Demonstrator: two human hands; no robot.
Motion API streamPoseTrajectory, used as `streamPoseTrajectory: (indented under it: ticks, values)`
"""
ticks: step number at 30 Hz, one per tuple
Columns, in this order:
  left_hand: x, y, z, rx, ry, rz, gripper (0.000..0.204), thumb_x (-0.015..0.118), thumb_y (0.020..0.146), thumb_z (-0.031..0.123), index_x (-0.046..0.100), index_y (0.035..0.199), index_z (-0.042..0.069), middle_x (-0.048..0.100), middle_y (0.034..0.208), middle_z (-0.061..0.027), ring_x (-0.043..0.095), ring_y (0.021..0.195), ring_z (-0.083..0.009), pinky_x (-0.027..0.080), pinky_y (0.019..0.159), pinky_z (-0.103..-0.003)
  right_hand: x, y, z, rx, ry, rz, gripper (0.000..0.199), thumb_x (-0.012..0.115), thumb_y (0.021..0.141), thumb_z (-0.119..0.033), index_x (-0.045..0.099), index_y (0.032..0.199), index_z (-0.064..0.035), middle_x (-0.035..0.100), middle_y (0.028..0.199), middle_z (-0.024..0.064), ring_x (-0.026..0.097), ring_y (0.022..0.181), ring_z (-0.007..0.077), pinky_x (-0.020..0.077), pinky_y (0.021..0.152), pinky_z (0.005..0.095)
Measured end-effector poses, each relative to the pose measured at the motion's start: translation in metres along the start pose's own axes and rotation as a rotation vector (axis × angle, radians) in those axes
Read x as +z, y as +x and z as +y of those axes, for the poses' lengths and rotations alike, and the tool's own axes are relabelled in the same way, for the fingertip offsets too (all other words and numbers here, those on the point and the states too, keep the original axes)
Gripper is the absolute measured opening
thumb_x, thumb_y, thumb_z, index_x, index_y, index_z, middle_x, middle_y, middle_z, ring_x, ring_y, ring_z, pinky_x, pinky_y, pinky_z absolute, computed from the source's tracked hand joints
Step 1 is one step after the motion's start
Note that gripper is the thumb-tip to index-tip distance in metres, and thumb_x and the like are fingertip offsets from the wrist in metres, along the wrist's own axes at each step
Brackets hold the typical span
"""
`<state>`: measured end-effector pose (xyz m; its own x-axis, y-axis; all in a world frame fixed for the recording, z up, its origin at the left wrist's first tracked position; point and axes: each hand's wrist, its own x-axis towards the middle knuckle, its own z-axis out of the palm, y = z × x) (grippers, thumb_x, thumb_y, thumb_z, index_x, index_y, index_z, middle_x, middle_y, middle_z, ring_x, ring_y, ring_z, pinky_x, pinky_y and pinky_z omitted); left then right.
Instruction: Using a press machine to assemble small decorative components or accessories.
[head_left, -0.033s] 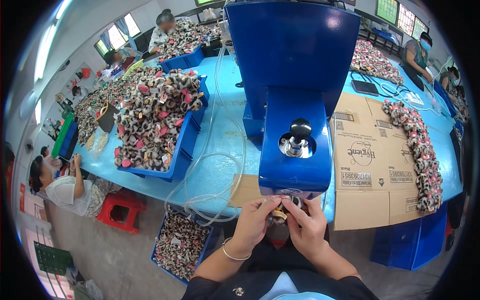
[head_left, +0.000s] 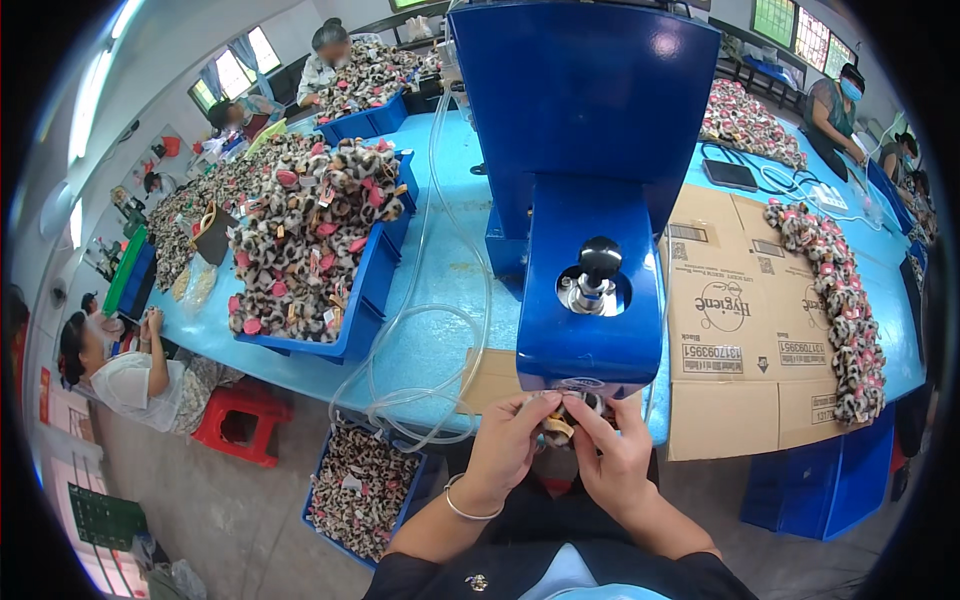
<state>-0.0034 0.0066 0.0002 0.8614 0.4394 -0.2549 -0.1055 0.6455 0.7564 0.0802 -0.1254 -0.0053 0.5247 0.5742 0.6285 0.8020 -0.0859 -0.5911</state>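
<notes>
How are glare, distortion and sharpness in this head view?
Head view: glare spots the glossy blue metal machine, upper right; the white tube light looks washed out. Head view: right edge of the light-blue tabletop curves from fisheye distortion. Head view: the small black-and-white furry piece between left grip and right grip is mostly covered, its focus hard to judge.

A small furry piece in patchy black, white and grey sits just below the front end of the blue machine, pinched between the left hand and the right hand. A tan-yellow part shows on its near side, facing away from the machine. Its fur bunches up beside the fingers, close under the machine's lower edge. Fingers cover much of it, so its full outline and exact tilt cannot be told.
</notes>
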Motion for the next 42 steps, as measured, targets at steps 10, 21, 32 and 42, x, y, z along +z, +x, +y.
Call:
streamPoseTrajectory:
  ticks: [10,21,32,42]
  values:
    - [0.014,0.005,0.010,0.150,-0.045,0.049,0.014,0.062,0.093,0.006,0.071,0.096,-0.005,0.072,0.092,-0.0094,0.068,0.077,-0.0122,0.054,0.068,-0.024,0.003,0.012,-0.001,0.017,0.050,0.048,0.036,0.072,0.079,0.003,0.070,0.113,-0.0086,0.060,0.115,0.0218,0.064,0.093,0.0341,0.0529,0.073,0.0378]
    - [0.022,0.002,0.014,0.218,0.021,0.058,0.013,0.063,0.092,0.005,0.072,0.096,-0.003,0.071,0.088,-0.0072,0.067,0.074,-0.0105,0.053,0.065,-0.023,0.002,0.016,-0.003,0.032,0.108,0.065,0.035,0.071,0.080,0.006,0.071,0.112,-0.0070,0.061,0.116,0.0203,0.063,0.093,0.0309,0.0508,0.071,0.0347]
    - [0.025,0.004,0.010,0.239,0.024,0.053,0.012,0.064,0.093,0.006,0.071,0.098,-0.002,0.071,0.088,-0.0058,0.066,0.076,-0.0098,0.052,0.065,-0.024,0.000,0.012,0.000,0.055,0.111,0.069,0.034,0.071,0.079,0.006,0.072,0.110,-0.0074,0.060,0.117,0.0203,0.062,0.094,0.0324,0.0506,0.072,0.0358]
    - [0.024,0.008,0.007,0.221,0.067,0.013,0.013,0.065,0.093,0.010,0.071,0.098,-0.001,0.070,0.088,-0.0054,0.065,0.074,-0.0095,0.051,0.063,-0.023,-0.003,0.005,0.003,0.077,0.061,0.088,0.031,0.070,0.078,0.006,0.071,0.106,-0.0063,0.059,0.116,0.0231,0.064,0.094,0.0362,0.0531,0.076,0.0384]
